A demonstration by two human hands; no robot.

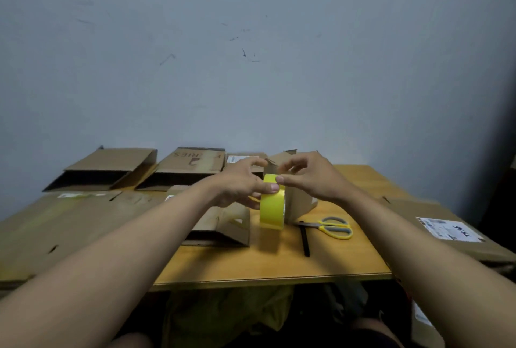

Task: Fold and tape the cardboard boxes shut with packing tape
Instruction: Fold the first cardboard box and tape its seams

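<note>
Operator's limbs, head view.
We are seeing a bare left hand (pixel 240 182) and right hand (pixel 310 177), forearms sleeveless, no jewellery showing.

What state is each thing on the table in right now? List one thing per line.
Tape roll: upright on edge, held by both hands.
Left hand: grips the roll.
Right hand: pinches the roll's top.
Scissors: lying flat, untouched.
Far-left box: lying open, untaped.
</note>
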